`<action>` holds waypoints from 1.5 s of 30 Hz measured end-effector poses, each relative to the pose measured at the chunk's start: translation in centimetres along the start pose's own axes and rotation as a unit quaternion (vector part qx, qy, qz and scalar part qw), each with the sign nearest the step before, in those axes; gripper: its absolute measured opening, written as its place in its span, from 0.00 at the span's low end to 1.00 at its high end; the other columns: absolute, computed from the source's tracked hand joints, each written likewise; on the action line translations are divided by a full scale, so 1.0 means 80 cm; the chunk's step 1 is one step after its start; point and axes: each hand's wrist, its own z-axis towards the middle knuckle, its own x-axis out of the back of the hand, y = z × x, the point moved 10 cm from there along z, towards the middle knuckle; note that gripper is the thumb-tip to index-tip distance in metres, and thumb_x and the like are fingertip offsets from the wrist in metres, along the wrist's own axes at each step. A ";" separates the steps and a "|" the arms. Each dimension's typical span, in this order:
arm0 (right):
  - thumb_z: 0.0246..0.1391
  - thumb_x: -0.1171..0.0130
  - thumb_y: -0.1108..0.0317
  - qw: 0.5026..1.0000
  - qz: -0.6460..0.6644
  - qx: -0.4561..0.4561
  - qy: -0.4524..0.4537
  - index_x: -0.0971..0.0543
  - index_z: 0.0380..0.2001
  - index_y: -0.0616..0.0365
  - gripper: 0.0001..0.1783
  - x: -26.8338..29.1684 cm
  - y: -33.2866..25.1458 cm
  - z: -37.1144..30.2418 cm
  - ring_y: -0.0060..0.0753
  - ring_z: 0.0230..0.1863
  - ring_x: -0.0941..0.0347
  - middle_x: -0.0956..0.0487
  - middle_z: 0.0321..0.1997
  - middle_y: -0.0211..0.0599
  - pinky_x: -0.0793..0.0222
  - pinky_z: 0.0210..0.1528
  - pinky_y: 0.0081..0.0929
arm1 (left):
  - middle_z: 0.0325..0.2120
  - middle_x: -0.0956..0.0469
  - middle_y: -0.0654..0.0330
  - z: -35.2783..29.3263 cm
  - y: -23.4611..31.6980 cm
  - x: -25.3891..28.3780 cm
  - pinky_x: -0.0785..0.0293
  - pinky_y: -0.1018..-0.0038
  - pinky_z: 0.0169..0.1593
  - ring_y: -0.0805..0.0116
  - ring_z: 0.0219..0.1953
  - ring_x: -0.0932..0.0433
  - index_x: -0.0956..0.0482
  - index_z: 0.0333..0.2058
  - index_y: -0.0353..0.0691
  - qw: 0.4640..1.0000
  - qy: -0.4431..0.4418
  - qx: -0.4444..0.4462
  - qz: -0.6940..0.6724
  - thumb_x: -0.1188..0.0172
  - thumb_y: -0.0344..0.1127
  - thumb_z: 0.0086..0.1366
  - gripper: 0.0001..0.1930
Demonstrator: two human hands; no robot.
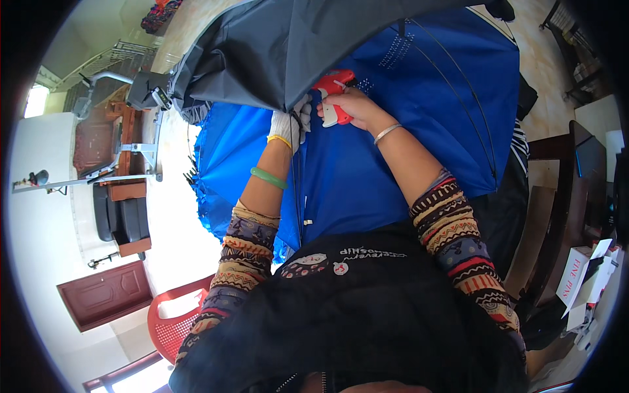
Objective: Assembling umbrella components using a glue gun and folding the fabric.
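A large umbrella canopy lies over my lap, with blue fabric [367,164] facing me and a dark grey panel [275,59] folded across its far side. My right hand [354,108] is wrapped round the grip of a red and white tagging gun [333,80], held over the blue fabric. Just left of it, my left hand [295,126], in a white knit glove, is closed at the edge of the grey panel; its fingertips are partly hidden. A thin dark rib [295,183] runs from there toward me. More ribs curve across the blue fabric at the right.
A red plastic chair [171,321] stands near left. Exercise equipment [124,160] and a dark padded seat [121,213] are farther left. At the right, a dark wooden table [557,196] stands close to my arm, with a white open box [576,275] near it.
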 end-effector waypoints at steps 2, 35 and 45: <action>0.52 0.48 0.76 1.000 -0.012 -0.002 -0.015 0.32 0.50 0.67 0.20 -0.005 -0.002 -0.003 0.43 0.39 0.22 0.22 0.39 0.50 0.24 0.43 0.36 | 0.13 0.33 0.70 -0.004 0.001 -0.002 0.49 0.79 0.10 0.78 0.09 0.38 0.26 0.29 0.46 1.000 0.006 0.001 -0.002 0.41 0.46 0.58 0.11; 0.55 0.49 0.70 0.994 -0.075 0.072 -0.025 0.33 0.52 0.69 0.22 -0.065 -0.130 -0.082 0.41 0.41 0.22 0.22 0.41 0.51 0.23 0.42 0.35 | 0.24 0.25 0.65 -0.090 0.148 0.000 0.35 0.86 0.18 0.78 0.18 0.31 0.29 0.40 0.31 0.960 -0.169 0.034 -0.221 0.48 0.37 0.66 0.13; 0.55 0.52 0.71 0.991 -0.114 0.055 -0.037 0.32 0.50 0.70 0.20 -0.090 -0.088 -0.127 0.39 0.43 0.22 0.22 0.43 0.50 0.23 0.42 0.33 | 0.28 0.22 0.58 -0.185 0.108 0.050 0.27 0.72 0.24 0.67 0.22 0.24 0.23 0.39 0.45 0.802 0.148 -0.225 0.533 0.51 0.41 0.66 0.11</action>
